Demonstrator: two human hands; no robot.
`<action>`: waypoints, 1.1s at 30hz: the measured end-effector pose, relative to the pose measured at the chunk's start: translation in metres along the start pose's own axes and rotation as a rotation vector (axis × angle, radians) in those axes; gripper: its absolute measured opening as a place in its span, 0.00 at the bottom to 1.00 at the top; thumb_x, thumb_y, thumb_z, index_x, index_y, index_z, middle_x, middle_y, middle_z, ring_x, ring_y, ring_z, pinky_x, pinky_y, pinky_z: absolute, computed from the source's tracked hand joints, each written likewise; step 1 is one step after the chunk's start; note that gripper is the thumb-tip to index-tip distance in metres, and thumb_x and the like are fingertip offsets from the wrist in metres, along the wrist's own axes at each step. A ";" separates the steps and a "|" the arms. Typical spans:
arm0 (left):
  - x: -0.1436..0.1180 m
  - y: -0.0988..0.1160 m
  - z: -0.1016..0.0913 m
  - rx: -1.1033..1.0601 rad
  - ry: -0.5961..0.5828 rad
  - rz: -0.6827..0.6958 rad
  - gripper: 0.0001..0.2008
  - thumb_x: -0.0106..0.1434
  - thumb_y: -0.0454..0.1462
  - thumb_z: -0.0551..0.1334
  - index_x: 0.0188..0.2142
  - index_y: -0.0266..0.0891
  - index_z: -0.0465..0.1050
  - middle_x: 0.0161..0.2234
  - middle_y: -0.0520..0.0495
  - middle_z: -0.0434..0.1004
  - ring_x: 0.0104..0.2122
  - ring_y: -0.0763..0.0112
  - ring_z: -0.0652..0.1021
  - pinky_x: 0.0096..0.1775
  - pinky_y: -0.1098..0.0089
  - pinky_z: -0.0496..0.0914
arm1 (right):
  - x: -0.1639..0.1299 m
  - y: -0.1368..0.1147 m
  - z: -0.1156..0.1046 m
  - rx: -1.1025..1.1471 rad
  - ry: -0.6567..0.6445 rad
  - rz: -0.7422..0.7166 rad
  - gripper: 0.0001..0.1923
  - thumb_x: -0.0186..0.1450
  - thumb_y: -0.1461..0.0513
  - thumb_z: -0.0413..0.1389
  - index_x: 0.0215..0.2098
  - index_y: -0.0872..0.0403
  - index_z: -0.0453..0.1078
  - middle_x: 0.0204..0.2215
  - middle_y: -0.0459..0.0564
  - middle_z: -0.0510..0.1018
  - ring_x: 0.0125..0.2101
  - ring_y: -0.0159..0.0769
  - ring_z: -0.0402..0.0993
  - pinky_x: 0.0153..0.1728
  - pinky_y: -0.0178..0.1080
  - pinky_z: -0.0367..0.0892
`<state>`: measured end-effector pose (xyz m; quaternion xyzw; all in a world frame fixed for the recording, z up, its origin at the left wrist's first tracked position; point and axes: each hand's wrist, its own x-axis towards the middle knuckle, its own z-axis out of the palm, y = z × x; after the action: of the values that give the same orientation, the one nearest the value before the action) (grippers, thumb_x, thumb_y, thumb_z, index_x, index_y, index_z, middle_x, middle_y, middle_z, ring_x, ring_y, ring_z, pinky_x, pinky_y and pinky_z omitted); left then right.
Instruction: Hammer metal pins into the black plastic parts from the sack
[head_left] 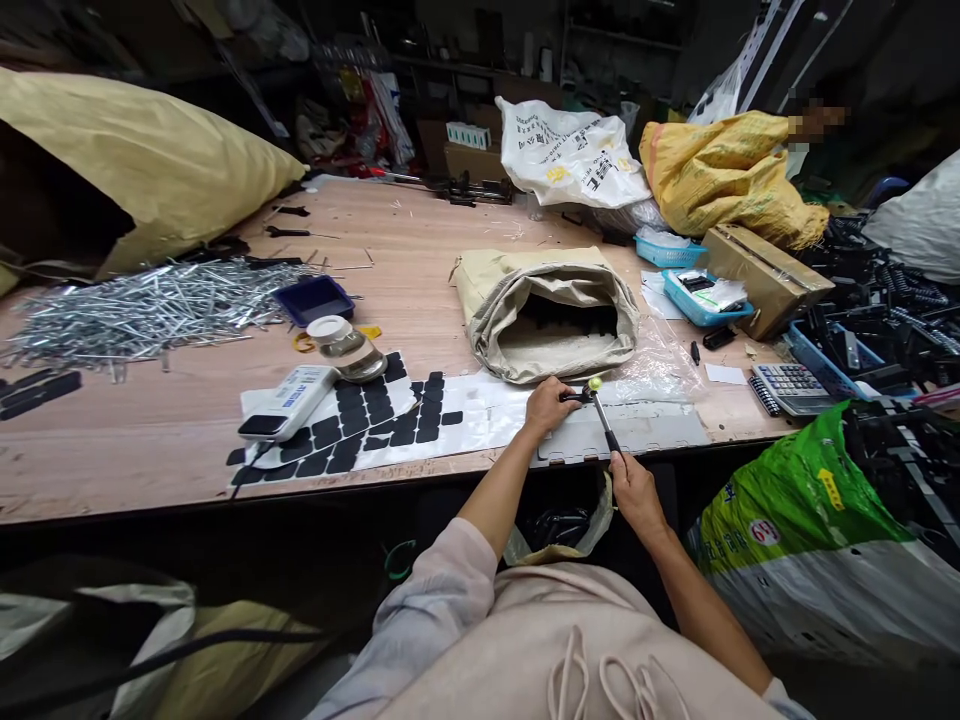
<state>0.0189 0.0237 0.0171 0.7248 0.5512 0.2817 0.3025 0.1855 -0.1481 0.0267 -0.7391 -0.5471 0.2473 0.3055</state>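
Note:
My left hand [549, 404] pinches a small black part [579, 397] on a white sheet at the table's front edge. My right hand [634, 492] grips the black handle of a thin tool [602, 417] whose yellow-green tip meets that part. Just behind them an open beige sack [551, 310] lies on its side with dark pieces inside. To the left, a white sheet with several black square pads [360, 420] lies flat on the wooden table [150, 440].
A heap of metal rods [142, 305], a blue tray [313, 298], a clear jar [346, 347] and a white device [289, 402] sit left. Bags, a cardboard box [765, 275], a calculator [795, 385] and black parts crowd the right. Another person stands at the far right.

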 end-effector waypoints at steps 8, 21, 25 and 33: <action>0.001 -0.002 0.001 -0.017 0.000 0.001 0.06 0.59 0.39 0.72 0.38 0.45 0.82 0.39 0.51 0.75 0.43 0.66 0.75 0.39 0.68 0.67 | -0.004 -0.005 0.005 -0.013 -0.030 -0.026 0.28 0.72 0.43 0.40 0.32 0.51 0.71 0.25 0.52 0.78 0.28 0.41 0.74 0.31 0.37 0.61; 0.001 -0.005 0.003 -0.026 0.004 0.008 0.07 0.59 0.40 0.72 0.37 0.45 0.84 0.38 0.50 0.75 0.42 0.66 0.75 0.38 0.68 0.67 | 0.000 0.017 0.004 -0.041 0.036 0.045 0.30 0.70 0.41 0.39 0.30 0.50 0.72 0.27 0.55 0.80 0.29 0.44 0.76 0.31 0.38 0.63; 0.003 -0.006 0.001 -0.036 0.013 0.057 0.07 0.60 0.40 0.71 0.38 0.43 0.83 0.37 0.50 0.74 0.41 0.66 0.74 0.37 0.68 0.67 | 0.005 0.031 0.006 -0.077 0.068 0.096 0.28 0.70 0.44 0.40 0.28 0.50 0.72 0.28 0.56 0.81 0.30 0.45 0.77 0.32 0.39 0.65; -0.095 -0.004 -0.005 -0.061 0.117 0.351 0.10 0.65 0.43 0.66 0.41 0.41 0.80 0.35 0.47 0.76 0.35 0.68 0.76 0.39 0.69 0.69 | 0.008 0.038 0.009 -0.070 0.061 0.064 0.28 0.70 0.44 0.39 0.27 0.50 0.71 0.26 0.54 0.80 0.29 0.44 0.77 0.32 0.39 0.65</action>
<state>-0.0089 -0.0668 0.0104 0.7828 0.4241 0.3884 0.2379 0.2069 -0.1466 -0.0072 -0.7736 -0.5217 0.2152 0.2880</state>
